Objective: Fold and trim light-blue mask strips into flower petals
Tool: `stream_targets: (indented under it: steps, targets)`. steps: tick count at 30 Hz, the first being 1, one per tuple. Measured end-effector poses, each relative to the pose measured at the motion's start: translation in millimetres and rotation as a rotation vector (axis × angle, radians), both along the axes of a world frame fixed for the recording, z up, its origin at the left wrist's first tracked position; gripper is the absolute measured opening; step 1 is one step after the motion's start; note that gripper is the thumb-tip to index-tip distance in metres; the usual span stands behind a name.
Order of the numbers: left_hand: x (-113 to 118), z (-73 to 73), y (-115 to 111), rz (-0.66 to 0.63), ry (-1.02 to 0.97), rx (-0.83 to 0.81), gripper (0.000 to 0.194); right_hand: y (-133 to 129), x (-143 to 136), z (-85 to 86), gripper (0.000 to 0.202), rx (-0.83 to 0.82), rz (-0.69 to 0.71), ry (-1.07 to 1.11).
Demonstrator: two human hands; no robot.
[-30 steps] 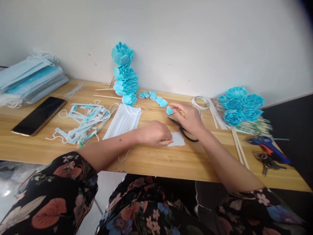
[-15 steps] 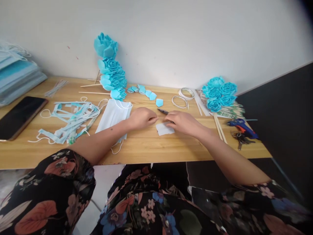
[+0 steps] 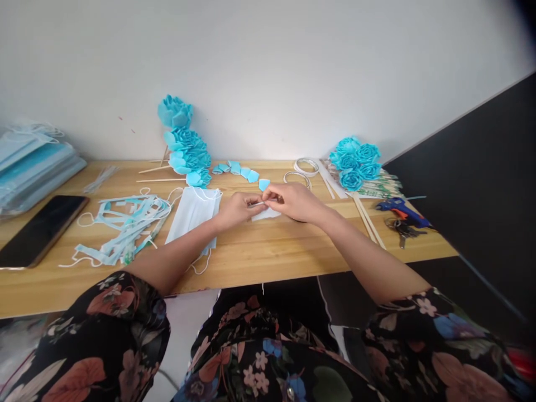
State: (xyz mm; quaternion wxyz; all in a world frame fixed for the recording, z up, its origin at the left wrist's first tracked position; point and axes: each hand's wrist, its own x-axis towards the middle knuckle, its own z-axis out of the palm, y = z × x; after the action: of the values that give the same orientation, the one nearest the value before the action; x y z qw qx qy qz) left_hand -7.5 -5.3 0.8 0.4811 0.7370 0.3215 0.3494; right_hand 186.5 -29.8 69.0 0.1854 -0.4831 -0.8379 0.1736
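Observation:
Near the middle of the table, my left hand [image 3: 239,210] and my right hand [image 3: 293,202] meet at their fingertips. The fingers of my left hand pinch a thin white strip [image 3: 257,205]. My right fingers are closed at its other end, touching it. Under the fingertips lies a small white piece of fabric [image 3: 268,213], partly covered by my right hand. Just beyond sits a light blue cut piece [image 3: 263,184]. A pleated face mask [image 3: 195,215] lies flat to the left of my left hand.
Blue fabric flowers [image 3: 188,151] on sticks stand at the back left, others [image 3: 355,162] at the back right. Tape rolls [image 3: 306,167], a glue gun [image 3: 404,212], keys [image 3: 402,229], a phone [image 3: 42,229], stacked masks [image 3: 37,167] and cut strips [image 3: 125,226] lie around the table [image 3: 251,257].
My hands have come together over the white piece, and a thin white strip now shows between them. The dark pen is no longer visible. The camera view has shifted.

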Motion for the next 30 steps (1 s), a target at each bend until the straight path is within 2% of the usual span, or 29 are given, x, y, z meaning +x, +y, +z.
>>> stream_targets:
  steps: [3,5,8,12,17,20,24,30]
  targets:
    - [-0.7,4.6,3.0,0.099,-0.182,-0.142,0.036,13.9,-8.9,-1.8,0.026,-0.050,-0.059,0.415]
    - [-1.5,8.5,5.4,0.161,-0.333,-0.225,0.039,22.1,-12.2,-7.1,0.040,-0.154,-0.106,0.705]
    - [-2.3,10.1,9.8,0.257,-0.488,-0.292,0.042,28.6,-15.6,-19.4,0.053,-0.377,-0.103,0.929]
    - [-1.9,7.3,13.6,0.321,-0.551,-0.292,0.040,27.8,-25.5,-31.5,0.043,-0.437,-0.103,0.914]
    - [-0.6,7.0,13.1,0.301,-0.562,-0.310,0.044,33.9,-39.2,-33.8,0.031,-0.310,-0.231,0.925]
    - [-0.7,6.5,13.8,0.295,-0.596,-0.331,0.046,41.0,-39.9,-34.6,0.031,-0.260,-0.209,0.914]
    - [-2.4,5.6,15.7,0.321,-0.608,-0.305,0.037,42.7,-37.4,-35.9,0.028,-0.141,-0.167,0.836]
    - [-5.5,7.3,16.3,0.411,-0.520,-0.249,0.037,36.8,-36.4,-42.9,0.024,0.067,-0.236,0.780]
